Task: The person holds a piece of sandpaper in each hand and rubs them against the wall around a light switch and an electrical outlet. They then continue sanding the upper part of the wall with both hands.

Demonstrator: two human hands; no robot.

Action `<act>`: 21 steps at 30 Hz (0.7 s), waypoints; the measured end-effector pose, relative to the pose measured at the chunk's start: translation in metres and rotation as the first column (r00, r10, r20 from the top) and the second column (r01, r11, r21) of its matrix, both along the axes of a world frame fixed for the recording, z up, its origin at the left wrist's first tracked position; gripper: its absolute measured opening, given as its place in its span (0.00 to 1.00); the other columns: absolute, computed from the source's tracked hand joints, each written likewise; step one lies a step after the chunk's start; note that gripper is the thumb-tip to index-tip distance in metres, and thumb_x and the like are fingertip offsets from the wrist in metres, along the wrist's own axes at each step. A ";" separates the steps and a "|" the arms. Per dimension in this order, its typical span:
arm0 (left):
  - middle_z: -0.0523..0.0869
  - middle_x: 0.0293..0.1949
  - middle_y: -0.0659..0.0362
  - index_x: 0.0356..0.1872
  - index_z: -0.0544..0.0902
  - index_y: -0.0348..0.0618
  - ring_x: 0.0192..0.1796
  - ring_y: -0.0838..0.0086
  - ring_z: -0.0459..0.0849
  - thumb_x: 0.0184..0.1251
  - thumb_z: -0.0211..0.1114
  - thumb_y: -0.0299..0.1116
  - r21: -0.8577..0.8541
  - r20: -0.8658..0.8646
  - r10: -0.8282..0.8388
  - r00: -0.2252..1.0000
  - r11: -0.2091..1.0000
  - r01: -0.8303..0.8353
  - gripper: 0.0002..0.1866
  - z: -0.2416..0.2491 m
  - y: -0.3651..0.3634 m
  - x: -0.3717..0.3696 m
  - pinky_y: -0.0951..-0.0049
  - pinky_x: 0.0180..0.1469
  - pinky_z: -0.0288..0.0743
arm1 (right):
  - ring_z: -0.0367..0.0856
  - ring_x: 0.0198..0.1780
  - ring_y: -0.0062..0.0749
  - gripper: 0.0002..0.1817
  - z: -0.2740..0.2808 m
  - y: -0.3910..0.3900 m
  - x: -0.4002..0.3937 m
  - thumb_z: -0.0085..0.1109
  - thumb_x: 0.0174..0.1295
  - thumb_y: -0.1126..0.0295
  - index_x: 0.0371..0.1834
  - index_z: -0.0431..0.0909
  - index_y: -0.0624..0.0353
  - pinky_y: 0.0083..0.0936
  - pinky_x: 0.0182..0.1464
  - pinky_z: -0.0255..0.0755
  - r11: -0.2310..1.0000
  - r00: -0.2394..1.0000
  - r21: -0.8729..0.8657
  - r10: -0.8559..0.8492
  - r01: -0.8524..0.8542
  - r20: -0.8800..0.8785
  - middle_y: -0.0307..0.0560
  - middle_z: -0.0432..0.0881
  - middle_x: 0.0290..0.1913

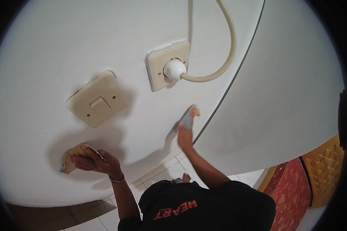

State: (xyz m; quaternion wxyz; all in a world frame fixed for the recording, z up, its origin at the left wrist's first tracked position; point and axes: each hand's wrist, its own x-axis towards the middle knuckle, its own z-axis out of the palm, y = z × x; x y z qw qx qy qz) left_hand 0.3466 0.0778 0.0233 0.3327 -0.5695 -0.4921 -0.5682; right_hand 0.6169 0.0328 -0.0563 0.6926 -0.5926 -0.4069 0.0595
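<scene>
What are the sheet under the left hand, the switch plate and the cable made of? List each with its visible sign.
Sheet: likely sandpaper, tan paper backing with printed marks, folded.
Switch plate: yellowed cream plastic, smooth, moulded, slight sheen.
Cable: probably a rubbery plastic sheath, matte cream, bends smoothly.

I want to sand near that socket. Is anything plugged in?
Plugged in: a white plug sits in the socket, its cord looping upward.
</scene>
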 end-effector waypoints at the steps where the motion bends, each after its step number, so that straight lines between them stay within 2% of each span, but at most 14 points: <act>1: 0.44 0.71 0.41 0.68 0.61 0.57 0.74 0.49 0.41 0.73 0.41 0.45 -0.001 -0.007 -0.002 1.000 1.000 0.002 0.24 0.000 0.000 0.000 0.46 0.69 0.29 | 0.44 0.73 0.48 0.30 -0.018 0.014 0.033 0.40 0.69 0.60 0.67 0.52 0.72 0.34 0.71 0.40 0.987 0.996 -0.163 -0.011 -0.004 -0.086 0.62 0.47 0.72; 2: 0.44 0.71 0.41 0.68 0.61 0.57 0.74 0.49 0.41 0.73 0.41 0.45 -0.002 -0.008 -0.008 1.000 1.000 0.008 0.24 0.000 0.000 0.001 0.46 0.69 0.29 | 0.76 0.44 0.38 0.26 0.033 0.013 0.032 0.36 0.71 0.53 0.45 0.72 0.70 0.34 0.51 0.66 0.992 0.979 -0.108 -0.078 0.058 -0.188 0.52 0.79 0.39; 4: 0.44 0.71 0.41 0.69 0.61 0.57 0.74 0.49 0.40 0.73 0.41 0.44 -0.004 0.027 -0.018 0.999 1.000 0.018 0.24 0.001 -0.001 0.004 0.46 0.69 0.29 | 0.71 0.57 0.42 0.27 0.072 0.018 0.032 0.38 0.70 0.54 0.55 0.68 0.71 0.31 0.59 0.61 0.986 0.943 -0.167 -0.033 -0.024 -0.330 0.60 0.73 0.54; 6: 0.44 0.72 0.42 0.69 0.61 0.57 0.74 0.49 0.39 0.73 0.41 0.44 0.009 0.027 -0.018 0.999 1.000 0.018 0.24 0.001 0.000 0.004 0.46 0.69 0.29 | 0.45 0.73 0.52 0.32 0.078 0.006 -0.008 0.46 0.66 0.62 0.66 0.52 0.73 0.36 0.70 0.43 0.996 0.985 0.083 -0.035 0.021 0.168 0.66 0.48 0.71; 7: 0.44 0.72 0.42 0.69 0.61 0.57 0.74 0.50 0.39 0.73 0.41 0.44 0.020 0.022 -0.020 1.000 1.000 0.019 0.24 0.000 0.001 0.004 0.46 0.69 0.30 | 0.45 0.73 0.53 0.33 0.061 -0.002 -0.019 0.50 0.64 0.64 0.67 0.51 0.73 0.38 0.70 0.42 0.996 0.942 0.050 0.047 -0.068 0.333 0.67 0.48 0.71; 8: 0.44 0.72 0.42 0.69 0.61 0.57 0.74 0.50 0.39 0.73 0.41 0.44 0.018 0.022 -0.020 1.000 1.000 0.020 0.24 0.000 0.001 0.004 0.46 0.69 0.30 | 0.42 0.73 0.54 0.35 0.047 -0.012 -0.019 0.50 0.64 0.65 0.69 0.47 0.72 0.39 0.71 0.38 0.987 0.781 -0.158 0.122 -0.030 0.612 0.68 0.46 0.71; 10: 0.44 0.72 0.43 0.69 0.61 0.56 0.74 0.50 0.39 0.72 0.42 0.43 0.015 0.015 -0.014 1.000 1.000 0.014 0.24 -0.001 0.000 0.003 0.46 0.69 0.30 | 0.42 0.73 0.53 0.35 0.020 -0.017 -0.011 0.50 0.64 0.65 0.69 0.47 0.72 0.37 0.71 0.38 0.960 0.803 -0.276 0.127 0.048 0.582 0.67 0.45 0.71; 12: 0.44 0.72 0.43 0.69 0.60 0.56 0.74 0.50 0.39 0.72 0.42 0.43 0.019 -0.002 -0.012 1.000 1.000 0.012 0.24 -0.001 0.000 0.002 0.46 0.69 0.30 | 0.42 0.74 0.51 0.34 0.015 -0.005 0.006 0.47 0.66 0.63 0.69 0.47 0.72 0.36 0.71 0.39 0.998 0.998 -0.017 0.053 -0.053 0.031 0.66 0.44 0.72; 14: 0.44 0.72 0.43 0.69 0.60 0.56 0.74 0.49 0.40 0.72 0.42 0.43 0.019 -0.016 -0.015 1.000 1.000 0.015 0.24 -0.001 0.000 0.002 0.45 0.69 0.31 | 0.41 0.74 0.48 0.33 0.007 0.021 0.055 0.39 0.69 0.60 0.69 0.45 0.71 0.34 0.72 0.36 0.979 0.997 -0.205 -0.032 0.017 -0.071 0.63 0.42 0.73; 16: 0.45 0.72 0.43 0.69 0.60 0.55 0.74 0.49 0.41 0.72 0.43 0.42 0.042 -0.028 -0.003 1.000 0.999 0.004 0.24 0.000 0.001 0.003 0.45 0.69 0.31 | 0.40 0.74 0.50 0.34 0.037 0.032 0.049 0.43 0.67 0.61 0.69 0.46 0.70 0.35 0.72 0.35 0.999 0.954 -0.011 0.040 -0.046 -0.297 0.64 0.42 0.73; 17: 0.45 0.72 0.43 0.69 0.60 0.55 0.74 0.49 0.41 0.72 0.43 0.42 0.045 -0.023 -0.001 1.000 0.999 0.002 0.24 0.000 0.002 0.004 0.45 0.69 0.31 | 0.40 0.74 0.53 0.34 0.060 0.023 0.024 0.46 0.66 0.63 0.69 0.47 0.70 0.37 0.72 0.35 0.999 0.999 0.034 0.035 -0.034 -0.027 0.65 0.43 0.72; 19: 0.46 0.71 0.42 0.68 0.61 0.55 0.73 0.48 0.42 0.72 0.42 0.43 0.056 -0.022 0.003 1.000 0.998 -0.002 0.24 -0.001 0.003 0.002 0.44 0.69 0.32 | 0.41 0.73 0.58 0.36 0.059 0.001 -0.019 0.52 0.61 0.67 0.69 0.48 0.70 0.43 0.71 0.36 0.991 0.907 0.046 0.095 -0.125 0.409 0.67 0.46 0.71; 20: 0.46 0.71 0.42 0.68 0.61 0.55 0.73 0.48 0.42 0.72 0.42 0.43 0.053 -0.022 0.001 1.000 0.999 0.000 0.24 -0.002 0.003 0.002 0.44 0.69 0.32 | 0.41 0.73 0.60 0.37 0.046 -0.010 -0.024 0.53 0.60 0.68 0.69 0.48 0.70 0.46 0.71 0.37 0.981 0.748 -0.173 0.179 -0.086 0.639 0.68 0.46 0.71; 21: 0.46 0.71 0.42 0.68 0.61 0.55 0.73 0.48 0.42 0.72 0.43 0.43 0.056 -0.030 0.002 1.000 0.998 0.000 0.24 -0.002 0.003 0.002 0.44 0.69 0.33 | 0.41 0.73 0.58 0.37 0.024 -0.012 -0.019 0.52 0.61 0.67 0.69 0.47 0.70 0.44 0.71 0.37 0.980 0.763 -0.192 0.157 -0.043 0.627 0.67 0.45 0.71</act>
